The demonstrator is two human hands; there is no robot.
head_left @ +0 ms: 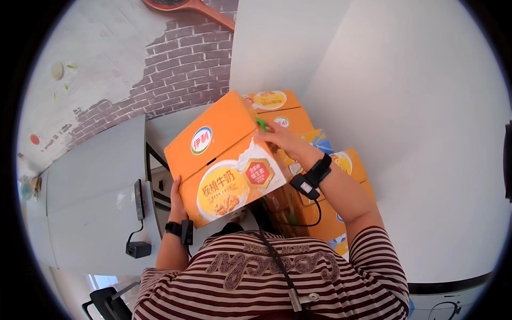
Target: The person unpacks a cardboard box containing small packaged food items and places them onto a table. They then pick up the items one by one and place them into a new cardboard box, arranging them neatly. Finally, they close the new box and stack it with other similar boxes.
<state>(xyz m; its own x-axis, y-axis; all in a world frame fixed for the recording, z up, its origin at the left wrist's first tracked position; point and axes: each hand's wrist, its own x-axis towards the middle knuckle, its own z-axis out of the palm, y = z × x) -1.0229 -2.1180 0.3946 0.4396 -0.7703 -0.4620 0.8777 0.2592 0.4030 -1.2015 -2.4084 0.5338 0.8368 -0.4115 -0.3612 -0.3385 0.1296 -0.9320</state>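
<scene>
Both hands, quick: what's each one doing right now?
Left hand: holding the orange carton at its left side.
Right hand: holding the same carton's right edge, at the green handle.

I'm watching through left head camera: wide fisheye, upright, unmirrored. Lens looking down past striped shirt (213,298) along lower edge, facing ahead of wearer. Orange carton (223,160) sitting close, mid-frame; brick-patterned wall (186,69) showing farther off, upper left. I'm seeing pale tabletop (90,202) curving at left, straight edges bowing toward black, rounded rim.
</scene>
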